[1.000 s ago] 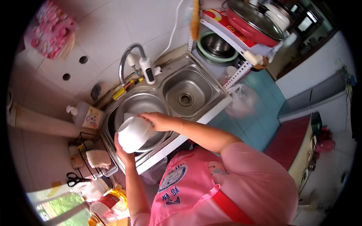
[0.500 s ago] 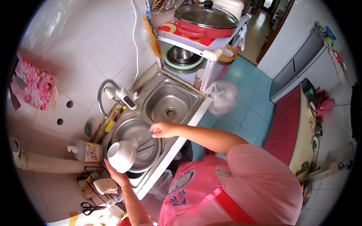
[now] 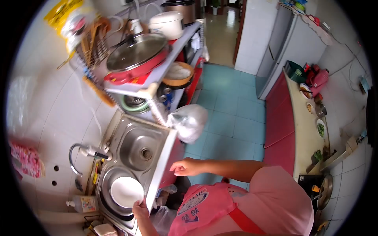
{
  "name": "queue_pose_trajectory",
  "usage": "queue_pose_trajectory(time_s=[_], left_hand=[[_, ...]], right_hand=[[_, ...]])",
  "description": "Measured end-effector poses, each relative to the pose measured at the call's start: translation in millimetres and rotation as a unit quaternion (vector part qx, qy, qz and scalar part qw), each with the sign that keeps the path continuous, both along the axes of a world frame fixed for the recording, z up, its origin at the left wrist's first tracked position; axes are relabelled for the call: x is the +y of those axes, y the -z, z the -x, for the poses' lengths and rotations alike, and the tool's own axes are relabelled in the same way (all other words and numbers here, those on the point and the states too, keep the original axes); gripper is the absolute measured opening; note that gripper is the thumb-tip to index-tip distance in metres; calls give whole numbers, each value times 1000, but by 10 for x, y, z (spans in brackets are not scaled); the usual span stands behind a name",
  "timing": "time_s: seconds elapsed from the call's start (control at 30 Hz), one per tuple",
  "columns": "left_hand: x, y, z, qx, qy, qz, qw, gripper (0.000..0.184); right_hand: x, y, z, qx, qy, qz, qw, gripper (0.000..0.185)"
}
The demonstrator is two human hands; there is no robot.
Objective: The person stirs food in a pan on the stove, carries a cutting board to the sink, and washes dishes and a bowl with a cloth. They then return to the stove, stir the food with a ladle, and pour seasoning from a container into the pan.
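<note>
My left hand (image 3: 141, 209) grips the rim of a white bowl (image 3: 126, 191), thumb on top, above the metal basin (image 3: 106, 179) in the sink's near compartment. The bowl's inside faces up toward me; nothing shows in it. My right hand (image 3: 186, 166) hangs in the air beside the sink's front edge, holding nothing, fingers loosely bent and a little apart. The faucet (image 3: 88, 151) rises behind the basin.
The other sink compartment (image 3: 132, 145) has a drain. Beyond it stands a shelf with a red lidded pan (image 3: 138, 57) and a rice cooker (image 3: 167, 25). A plastic bag (image 3: 189, 122) hangs at its corner. A counter (image 3: 305, 133) with dishes runs along the right.
The view has swung to the right. The bowl has turned from tilted on its side to facing up, now gripped at the rim. My right hand has moved from over the basin to outside the sink.
</note>
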State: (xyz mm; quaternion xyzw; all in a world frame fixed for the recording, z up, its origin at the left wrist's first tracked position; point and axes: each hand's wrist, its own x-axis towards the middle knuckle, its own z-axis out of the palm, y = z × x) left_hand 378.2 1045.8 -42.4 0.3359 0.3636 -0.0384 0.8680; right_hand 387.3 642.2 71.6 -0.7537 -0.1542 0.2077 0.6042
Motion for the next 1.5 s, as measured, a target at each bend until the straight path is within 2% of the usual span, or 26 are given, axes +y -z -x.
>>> queue_pose_trajectory(time_s=[0.03, 0.1, 0.13, 0.17, 0.2, 0.27, 0.37, 0.4, 0.47, 0.53, 0.63, 0.7, 0.73, 0.8, 0.83, 0.9, 1.0, 1.03, 1.07, 1.13, 1.17, 1.2, 1.33, 1.4, 1.47, 1.5], left_hand=[[-523, -181, 70, 24, 37, 4, 999, 46], [-1417, -291, 194, -21, 152, 41, 987, 43], [-1770, -288, 208, 6, 223, 76, 972, 42], [-2167, -372, 231, 22, 302, 54, 951, 41], [-2631, -585, 294, 16, 345, 46, 937, 41], [-3351, -794, 353, -12, 435, 33, 900, 45], [-4191, -873, 372, -40, 562, -11, 826, 50], [-4455, -955, 377, -39, 573, -14, 819, 50], [-4947, -1099, 394, -91, 671, -97, 729, 51], [-5391, -1056, 352, -107, 729, -118, 666, 51], [-6075, -970, 266, -101, 796, -75, 592, 52], [-6581, -1081, 247, -115, 821, -101, 549, 53], [-6827, -1023, 140, -111, 837, -100, 526, 53], [-7333, -890, -122, -57, 879, -67, 469, 58], [-7560, -919, -199, -106, 873, -79, 470, 59], [-8058, -898, -409, -146, 873, -93, 456, 61], [-8751, -1036, -568, -153, 867, -75, 468, 57], [-8975, -1057, -580, -154, 875, -56, 455, 56], [-9160, -1068, -586, -153, 883, -40, 443, 54], [-9543, -1062, -512, -138, 892, -43, 428, 53], [-9746, -1043, -402, -125, 896, -47, 424, 52], [-9921, -1025, -289, -122, 910, -38, 394, 52], [-10503, -986, 233, -134, 924, -67, 353, 54], [-10736, -1012, 477, -155, 918, -90, 354, 53], [-10980, -1020, 687, -151, 919, -94, 352, 52], [-11088, -1033, 773, -164, 924, -48, 342, 51]], right_hand=[[-295, 32, 126, 12, 19, 9, 1000, 36], [-870, 77, 361, 21, 45, 17, 999, 39], [-1138, 94, 498, 38, 91, 26, 995, 45], [-1397, 115, 651, 57, 136, 36, 988, 51], [-1642, 119, 807, 61, 143, 34, 987, 51], [-2100, 56, 1093, 71, 211, 42, 974, 66], [-2759, -61, 1507, 124, 268, 16, 955, 70], [-2938, -71, 1626, 140, 299, 19, 944, 71], [-3230, -39, 1860, 148, 347, -1, 926, 69], [-3485, 97, 2091, 85, 389, 19, 917, 54], [-3899, 257, 2329, 110, 481, -24, 870, 42], [-4178, 373, 2429, 109, 538, -41, 835, 41], [-4333, 328, 2487, 129, 560, -98, 812, 41], [-4597, 343, 2589, 142, 597, -158, 774, 41], [-4731, 387, 2663, 150, 625, -193, 742, 42], [-4938, 490, 2797, 160, 684, -256, 664, 44], [-5184, 441, 2931, 147, 766, -320, 538, 44], [-5285, 620, 2993, 138, 790, -338, 493, 44], [-5354, 779, 3064, 136, 798, -342, 478, 44], [-5523, 872, 3237, 90, 832, -410, 364, 41], [-5603, 885, 3322, 81, 847, -412, 325, 37], [-5702, 927, 3422, 71, 860, -410, 295, 37], [-6227, 1213, 3931, 56, 894, -386, 222, 36], [-6512, 1437, 4216, 27, 882, -400, 249, 34], [-6819, 1561, 4400, 39, 885, -406, 225, 32], [-6931, 1622, 4468, 25, 888, -406, 214, 30]])
